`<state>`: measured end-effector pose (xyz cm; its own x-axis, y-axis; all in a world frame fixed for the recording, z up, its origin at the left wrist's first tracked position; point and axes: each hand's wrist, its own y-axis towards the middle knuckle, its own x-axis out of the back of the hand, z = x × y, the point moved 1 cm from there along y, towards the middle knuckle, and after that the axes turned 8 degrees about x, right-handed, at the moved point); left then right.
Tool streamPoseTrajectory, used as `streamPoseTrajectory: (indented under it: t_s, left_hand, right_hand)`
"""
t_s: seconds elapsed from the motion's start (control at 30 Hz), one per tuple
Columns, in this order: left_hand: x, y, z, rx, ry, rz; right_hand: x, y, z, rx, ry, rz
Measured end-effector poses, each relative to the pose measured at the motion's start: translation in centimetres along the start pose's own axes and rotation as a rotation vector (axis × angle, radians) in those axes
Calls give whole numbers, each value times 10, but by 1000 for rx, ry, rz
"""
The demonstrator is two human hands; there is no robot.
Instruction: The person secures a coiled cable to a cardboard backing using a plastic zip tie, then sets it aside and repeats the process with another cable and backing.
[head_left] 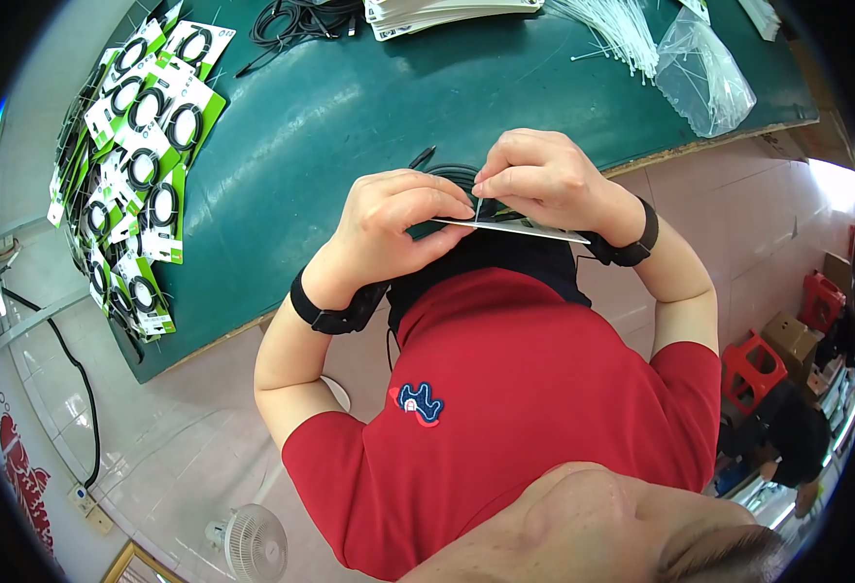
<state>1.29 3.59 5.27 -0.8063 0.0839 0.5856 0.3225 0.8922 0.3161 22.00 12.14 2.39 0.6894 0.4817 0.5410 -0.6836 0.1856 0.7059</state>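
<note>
At the near edge of the table, my left hand (393, 219) is closed on a flat card (536, 230), its thumb and fingers at the card's left end. The card is seen nearly edge-on with its pale side toward me. A coiled black cable (455, 173) lies against the card's far side, one plug end sticking out to the left. My right hand (542, 173) pinches a thin white cable tie (478, 208) that stands up beside the coil. Fingers partly hide where the tie meets the card and cable.
Many green-and-white cards with coiled black cables (143, 167) are heaped on the green table (301, 126) at the left. Loose black cables (296, 24), a stack of cards (437, 17), loose white cable ties (610, 31) and a clear plastic bag (704, 78) lie along the far side.
</note>
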Motion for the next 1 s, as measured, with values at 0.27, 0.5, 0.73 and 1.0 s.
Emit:
streamPoseTrajectory:
  t_s: [0.27,0.5,0.73,1.0]
  left_hand:
    - [1,1,1,7,-23,7]
    - [1,0,-1,3,-25,9]
    - [2,2,-2,18,-34,15]
    - [-3,3,3,100,-75,-52]
  right_hand:
    - [1,3,6,26,35,15]
    - [6,9,8,55,106,35]
    - [12,15,11,114,163,135]
    - [36,31,24,-7,188,268]
